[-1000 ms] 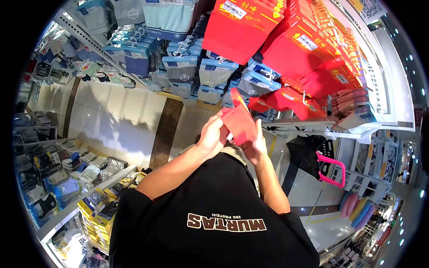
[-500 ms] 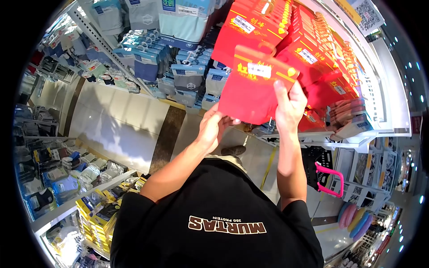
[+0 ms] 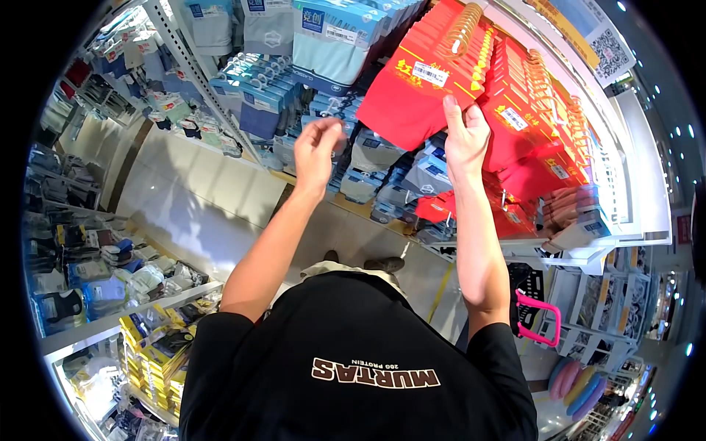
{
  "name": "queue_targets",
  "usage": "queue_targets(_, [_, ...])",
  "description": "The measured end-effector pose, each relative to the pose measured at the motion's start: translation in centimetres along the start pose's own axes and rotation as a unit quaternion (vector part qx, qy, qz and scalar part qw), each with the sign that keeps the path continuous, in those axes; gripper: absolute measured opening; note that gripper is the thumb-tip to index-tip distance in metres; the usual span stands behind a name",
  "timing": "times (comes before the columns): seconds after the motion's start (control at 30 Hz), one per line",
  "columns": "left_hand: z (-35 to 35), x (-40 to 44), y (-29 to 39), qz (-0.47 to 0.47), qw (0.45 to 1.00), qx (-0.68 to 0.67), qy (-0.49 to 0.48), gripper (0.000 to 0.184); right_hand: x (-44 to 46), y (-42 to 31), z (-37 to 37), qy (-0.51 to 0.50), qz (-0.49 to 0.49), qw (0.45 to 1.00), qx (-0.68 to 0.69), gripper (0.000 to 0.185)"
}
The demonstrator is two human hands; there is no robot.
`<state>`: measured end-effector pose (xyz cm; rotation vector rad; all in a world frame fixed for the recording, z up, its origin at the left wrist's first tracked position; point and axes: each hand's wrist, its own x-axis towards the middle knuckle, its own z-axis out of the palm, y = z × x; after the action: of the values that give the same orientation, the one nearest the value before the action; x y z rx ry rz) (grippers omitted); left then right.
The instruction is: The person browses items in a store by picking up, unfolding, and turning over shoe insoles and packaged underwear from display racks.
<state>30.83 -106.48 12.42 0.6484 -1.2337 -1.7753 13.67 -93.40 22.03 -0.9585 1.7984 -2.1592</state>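
Note:
A red hanging garment pack point(image 3: 401, 103) with gold lettering and a white barcode label is at the front of a row of similar packs. My right hand point(image 3: 467, 140) grips its lower right edge, thumb on the front and fingers partly hidden behind. To the left, my left hand point(image 3: 316, 154) is raised with its fingers curled in, apart from the red pack and in front of blue and grey hanging packs point(image 3: 371, 151). I see nothing in that hand.
More red packs point(image 3: 515, 117) hang on the right beside a white shelf edge point(image 3: 625, 239). Light-blue packs point(image 3: 331, 44) hang at the upper left. A black basket with a pink handle point(image 3: 540, 320) is at the right. Lower left, shelves hold packaged goods point(image 3: 107, 287).
The red pack has moved up from in front of me to the row on the rack. My left hand has let go of it and moved up and left; my right hand stays on its edge.

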Motion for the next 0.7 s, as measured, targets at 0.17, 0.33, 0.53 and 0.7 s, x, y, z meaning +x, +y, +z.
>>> queue_targets(0.17, [0.6,6.6,4.6,0.267,0.949,0.118,0.116,0.048,-1.7,0.6,-0.6,0.017,-0.019,0.996,-0.09,0.034])
queue_targets(0.33, [1.6,10.7,8.5,0.315,0.926,0.192,0.086,0.064,-5.9,0.4,-1.5,0.053,-0.053,0.991,-0.107,0.05])
queue_targets(0.53, [1.4,11.2,8.4,0.162,0.983,0.084,0.0,0.062,-10.5,1.5,-4.2,0.062,-0.008,0.995,-0.084,0.039])
queue_targets(0.7, [0.9,10.4,8.1,0.163,0.987,-0.005,-0.011,0.053,-13.1,3.7,-6.3,0.063,0.03,0.994,-0.079,0.038])
